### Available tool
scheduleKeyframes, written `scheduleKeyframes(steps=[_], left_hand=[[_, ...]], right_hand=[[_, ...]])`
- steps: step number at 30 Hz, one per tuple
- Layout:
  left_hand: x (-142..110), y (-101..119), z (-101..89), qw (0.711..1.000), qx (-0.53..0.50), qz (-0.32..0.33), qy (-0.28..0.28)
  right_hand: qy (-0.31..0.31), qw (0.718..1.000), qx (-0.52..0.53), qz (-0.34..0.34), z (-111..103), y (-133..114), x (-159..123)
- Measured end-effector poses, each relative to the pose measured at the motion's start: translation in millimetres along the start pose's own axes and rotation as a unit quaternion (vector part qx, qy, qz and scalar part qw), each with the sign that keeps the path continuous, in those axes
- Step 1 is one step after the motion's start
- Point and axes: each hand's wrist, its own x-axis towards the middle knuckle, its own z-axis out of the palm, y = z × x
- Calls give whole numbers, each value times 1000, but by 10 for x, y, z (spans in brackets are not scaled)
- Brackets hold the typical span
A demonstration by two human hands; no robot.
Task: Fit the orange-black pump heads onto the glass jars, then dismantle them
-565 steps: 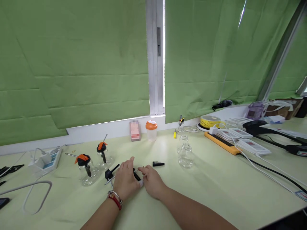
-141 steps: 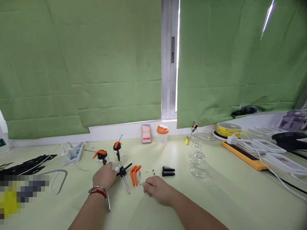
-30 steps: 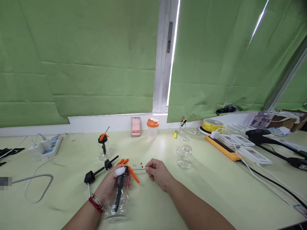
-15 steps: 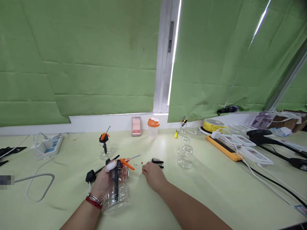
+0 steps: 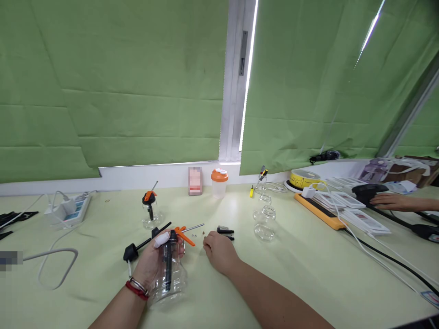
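Observation:
My left hand [image 5: 149,264] is closed around a clear plastic oil-can bottle [image 5: 169,278] tilted above the table, with a bandaged fingertip on its black cap. The bottle carries an orange trigger [image 5: 183,233] and a thin metal spout [image 5: 194,226] pointing right. My right hand [image 5: 217,249] rests on the table with fingers curled, fingertips by some tiny screws [image 5: 198,236]; whether it pinches one is unclear. Black toothed parts [image 5: 225,232] lie just beyond it.
Loose black pump parts [image 5: 135,249] lie left of the bottle. An assembled oil can [image 5: 149,212] stands behind, empty clear bottles [image 5: 265,221] to the right. An orange-lidded cup [image 5: 219,183], a power strip [image 5: 66,210], and an orange power strip [image 5: 317,208] sit farther off. Another person's hand [image 5: 391,201] rests at far right.
My right hand let go of the metal spout and dropped to the table by the small screws. My left hand raised the bottle slightly. Another person's hand appeared at far right.

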Motion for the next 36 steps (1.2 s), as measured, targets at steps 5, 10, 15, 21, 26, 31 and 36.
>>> scheduleKeyframes(steps=[5, 10, 15, 21, 26, 31, 36], left_hand=[[-7, -11, 23, 1000, 2, -2, -13], [-2, -24, 2, 1000, 4, -4, -6], [-13, -2, 13, 1000, -1, 1, -13], [-21, 32, 37, 999, -29, 15, -10], [-25, 14, 43, 996, -63, 54, -14], [-46, -23, 77, 996, 7, 78, -29], [-59, -80, 88, 962, 253, 102, 15]], right_hand=[[-12, 999, -39, -22, 31, -2, -7], [-15, 999, -46, -19, 37, -8, 7], [-16, 1000, -12, -6, -30, -35, -21], [-52, 960, 269, 56, -149, -10, -121], [-230, 757, 605, 94, -268, -76, -217], [-223, 704, 667, 100, -343, -134, -228], [-118, 736, 652, 140, -341, -77, -169]])
